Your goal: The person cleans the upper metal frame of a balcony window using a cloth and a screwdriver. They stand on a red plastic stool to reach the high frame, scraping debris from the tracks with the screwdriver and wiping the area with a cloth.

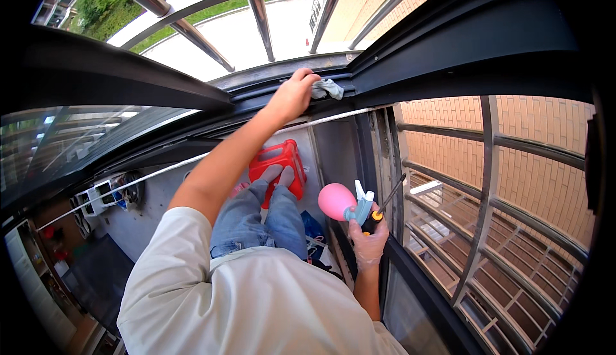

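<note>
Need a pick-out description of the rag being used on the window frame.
Start at the dark window frame running across the top, below the metal railing bars. The left hand presses a small crumpled grey rag onto it. It is the only soft cloth there; the pink spray bottle sits lower, in the right hand.

We saw strong daylight coming from outside, over the railing [256, 8] at the top, where the pavement [231, 34] below was blown out to near white. The brick wall [545, 162] at the right took warm, even sun. Indoors, toward the lower left, the room fell into dim shade and detail was lost. The dark window frame [462, 53] read almost black against the glare. Fisheye distortion bent every straight bar into a curve, and a black vignette filled the corners. The middle stayed sharp; the rim went soft, and the left glass pane [70, 143] carried hazy reflections.
</note>
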A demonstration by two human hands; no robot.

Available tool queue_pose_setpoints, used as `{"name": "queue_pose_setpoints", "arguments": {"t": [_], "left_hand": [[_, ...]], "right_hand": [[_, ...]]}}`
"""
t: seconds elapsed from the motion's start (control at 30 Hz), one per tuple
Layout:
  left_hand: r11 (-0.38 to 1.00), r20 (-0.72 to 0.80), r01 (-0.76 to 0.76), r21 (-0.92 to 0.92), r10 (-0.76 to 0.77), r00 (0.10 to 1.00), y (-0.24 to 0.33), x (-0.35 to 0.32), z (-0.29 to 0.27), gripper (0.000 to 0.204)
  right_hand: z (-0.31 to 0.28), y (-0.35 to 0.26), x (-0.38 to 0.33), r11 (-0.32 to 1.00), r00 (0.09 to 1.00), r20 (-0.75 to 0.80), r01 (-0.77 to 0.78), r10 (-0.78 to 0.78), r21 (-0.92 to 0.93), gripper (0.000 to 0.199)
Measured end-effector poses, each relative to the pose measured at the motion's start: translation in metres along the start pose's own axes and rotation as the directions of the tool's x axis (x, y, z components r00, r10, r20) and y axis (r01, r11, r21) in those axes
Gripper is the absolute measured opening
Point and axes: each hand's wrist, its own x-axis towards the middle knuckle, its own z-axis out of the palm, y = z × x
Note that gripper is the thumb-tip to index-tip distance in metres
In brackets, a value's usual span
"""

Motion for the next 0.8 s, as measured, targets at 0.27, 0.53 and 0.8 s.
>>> {"name": "queue_pose_setpoints", "arguments": {"t": [0.27, 0.53, 0.8], "left_hand": [[0.875, 0.598, -0.439, 0.207, 0.242, 0.764, -0.009, 0.047, 0.004, 0.042], [0.916, 0.586, -0.364, 0.166, 0.205, 0.784, -0.021, 0.077, 0.027, 0.012], [0.926, 0.462, -0.376, -0.034, 0.348, 0.816, -0.026, 0.096, 0.039, 0.024]], "right_hand": [[0.001, 0.001, -0.006, 1.000, 1.000, -0.012, -0.012, 0.012, 0.021, 0.044], [0.006, -0.004, -0.021, 0.999, 0.999, -0.047, 0.024, -0.022, 0.043, 0.045], [0.009, 0.013, -0.028, 1.000, 0.998, -0.061, 0.018, -0.017, 0.013, 0.044]]}}
